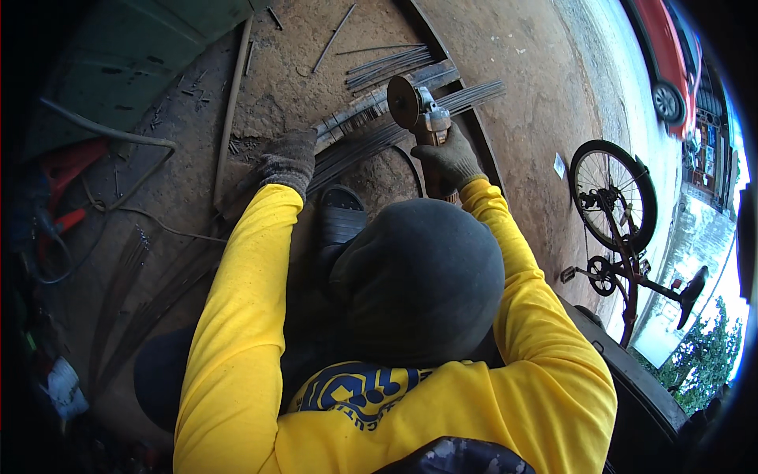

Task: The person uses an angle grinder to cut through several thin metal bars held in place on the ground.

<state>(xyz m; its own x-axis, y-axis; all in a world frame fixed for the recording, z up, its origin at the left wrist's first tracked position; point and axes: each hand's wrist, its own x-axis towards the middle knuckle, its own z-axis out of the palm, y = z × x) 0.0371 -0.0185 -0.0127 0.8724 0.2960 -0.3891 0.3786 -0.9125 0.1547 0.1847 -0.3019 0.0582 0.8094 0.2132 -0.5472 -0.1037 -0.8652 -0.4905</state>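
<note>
My right hand (pixel 448 158), in a dark knitted glove, grips an angle grinder (pixel 433 120). Its round dark disc (pixel 403 101) stands above a long flat metal bar (pixel 353 117) with marks across it; whether they touch I cannot tell. Beside the bar, a bundle of thin metal rods (pixel 367 148) runs slantwise and passes under the grinder. My left hand (pixel 289 158), gloved too, is closed at the left end of the rods; its fingers are partly hidden. More loose rods (pixel 391 67) lie beyond the bar.
A dark metal rail (pixel 478 134) runs past the grinder, and a long bar (pixel 233 114) lies left of my left hand. Cables (pixel 146 141) and a red-handled tool (pixel 71 221) are at far left. A bicycle (pixel 616 205) and a red car (pixel 659 59) stand to the right.
</note>
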